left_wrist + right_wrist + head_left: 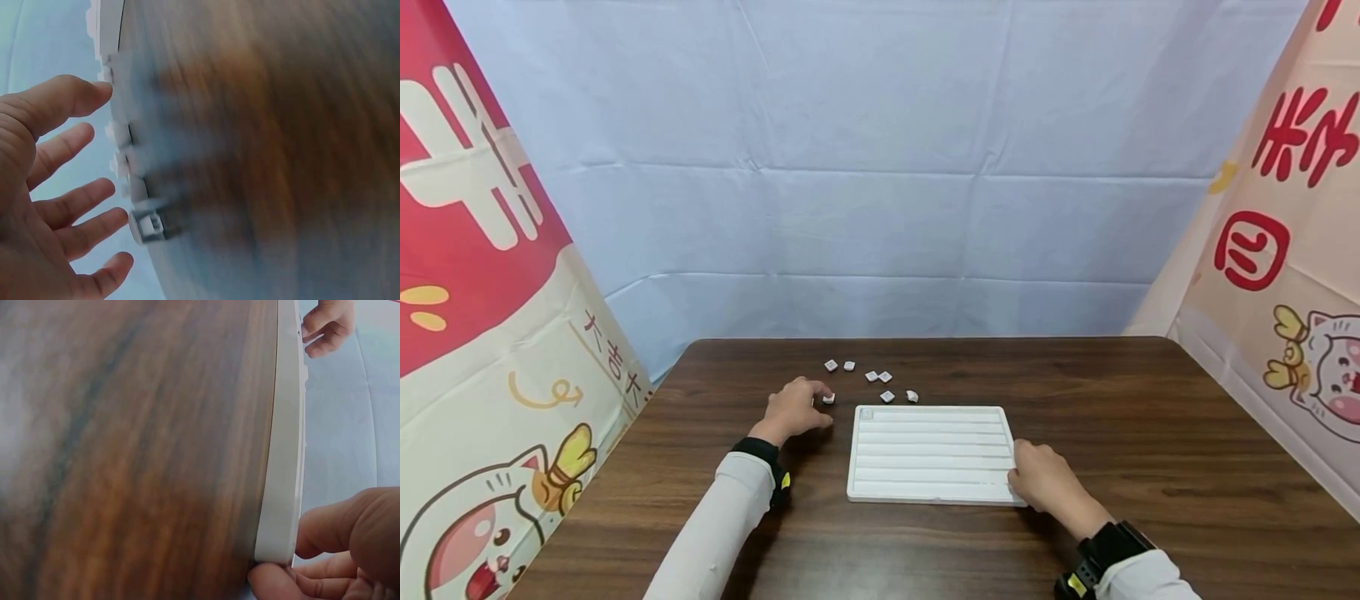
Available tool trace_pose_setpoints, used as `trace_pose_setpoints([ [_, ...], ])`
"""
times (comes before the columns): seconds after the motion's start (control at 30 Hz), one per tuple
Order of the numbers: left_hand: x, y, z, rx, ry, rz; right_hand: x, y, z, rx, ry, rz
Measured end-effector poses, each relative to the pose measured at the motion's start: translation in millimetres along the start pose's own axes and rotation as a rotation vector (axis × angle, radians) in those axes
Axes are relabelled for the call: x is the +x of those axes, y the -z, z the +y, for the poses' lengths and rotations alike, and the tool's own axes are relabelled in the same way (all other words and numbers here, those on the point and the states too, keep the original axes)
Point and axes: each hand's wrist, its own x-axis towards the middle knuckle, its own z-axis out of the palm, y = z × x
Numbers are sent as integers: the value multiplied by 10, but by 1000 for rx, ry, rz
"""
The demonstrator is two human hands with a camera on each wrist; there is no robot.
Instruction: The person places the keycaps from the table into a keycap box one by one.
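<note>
A flat white board (934, 454) with long parallel ridges lies on the table. My right hand (1047, 477) grips its near right corner; in the right wrist view the thumb is over the board's edge (281, 456) and the other fingers are at its side. One small square tile (867, 414) sits in the top left of the board. Left of the board, my left hand (796, 410) is spread, thumb and fingers apart, close around a loose tile (829, 399). In the left wrist view a tile (149, 225) with a printed mark lies just past the fingertips.
Several more small white tiles (878, 377) are scattered behind the board, one of them (912, 396) tilted near its back edge. The brown wooden table (1075, 383) reaches back to a pale blue cloth (880, 208), with printed curtains (1285, 350) at both sides.
</note>
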Motion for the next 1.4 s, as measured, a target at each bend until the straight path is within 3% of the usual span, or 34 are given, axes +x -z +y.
trace_pose_setpoints([
  [0.23,-33,46,-100,63,50,1,2,1,-2,-3,-2,9],
  [0.47,-19,35,-183,31,72,-7,-4,3,-2,0,6,18],
  [0.67,36,23,-208,-9,62,3,-8,-2,3,3,9,15],
  [0.9,84,7,-238,-75,2,26,-13,6,-6,1,0,15],
  [1.4,86,14,-208,-90,43,49,-9,-3,5,-20,3,23],
])
